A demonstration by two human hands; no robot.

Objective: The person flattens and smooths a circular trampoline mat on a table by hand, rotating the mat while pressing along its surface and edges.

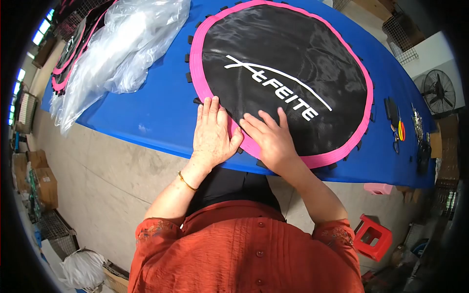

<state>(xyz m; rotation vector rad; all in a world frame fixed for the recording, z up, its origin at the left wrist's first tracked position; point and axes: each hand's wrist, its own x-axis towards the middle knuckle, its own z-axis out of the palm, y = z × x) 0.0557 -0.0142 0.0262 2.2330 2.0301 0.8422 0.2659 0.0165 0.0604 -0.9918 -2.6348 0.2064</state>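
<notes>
A round black trampoline mat [288, 53] with a pink border and white "FEITE" lettering lies flat on a blue-covered table. Short black loops stick out around its rim. My left hand [213, 134] rests flat over the pink border at the near left edge, fingers stretched out and pointing away from me. Just to its right, my right hand [271, 141] lies on the mat with fingers spread, across the border and the black fabric below the lettering. Neither hand holds anything.
Clear plastic sheeting [129, 44] lies at the table's left, over more pink-edged mats [73, 53]. Scissors [401, 129] and small tools lie at the right end of the blue table [146, 128]. A red stool [373, 238] stands on the floor at right; a fan [438, 91] is beyond.
</notes>
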